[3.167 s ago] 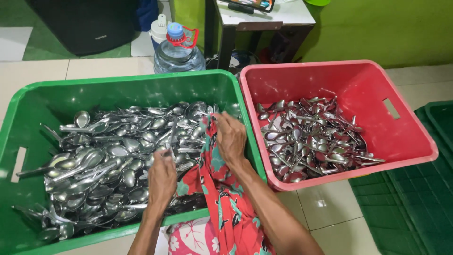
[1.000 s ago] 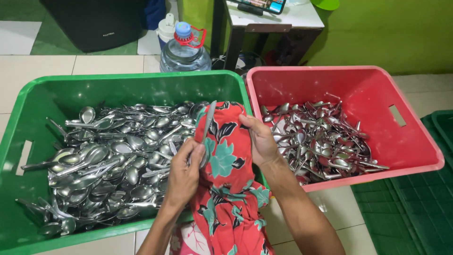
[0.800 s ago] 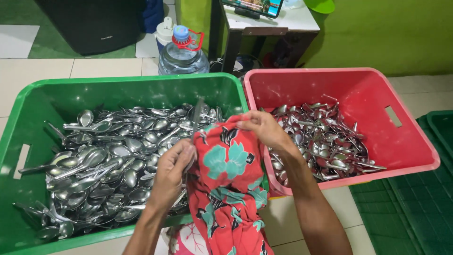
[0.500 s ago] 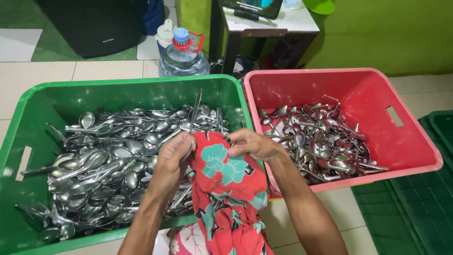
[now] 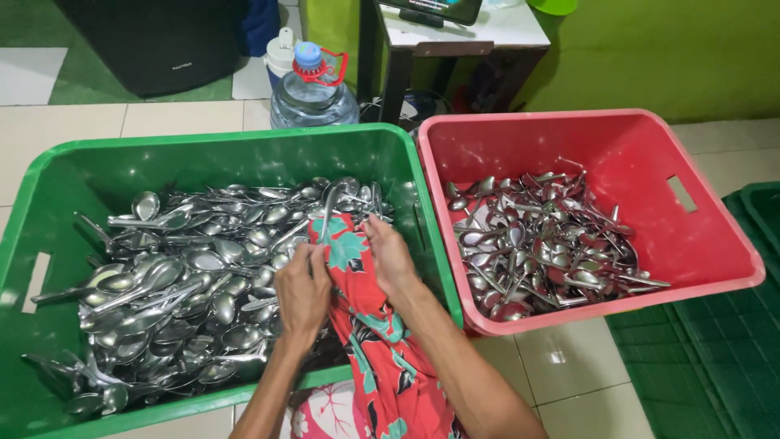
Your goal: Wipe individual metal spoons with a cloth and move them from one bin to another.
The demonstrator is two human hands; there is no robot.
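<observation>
Two hands working a red floral cloth over a green plastic crate of steel spoons, centre frame.
The left hand and right hand are gripping the cloth around a spoon; a red plastic crate is sitting at right.

The floor is laid with pale cream square tiles, giving way at the far left to a strip of green matting, and a bright lime-green painted wall closes the far right. Against that wall stands a small white-topped table with dark legs, with a large black box-shaped cabinet to its left. A dark green ribbed plastic mat covers the floor at the lower right.
</observation>
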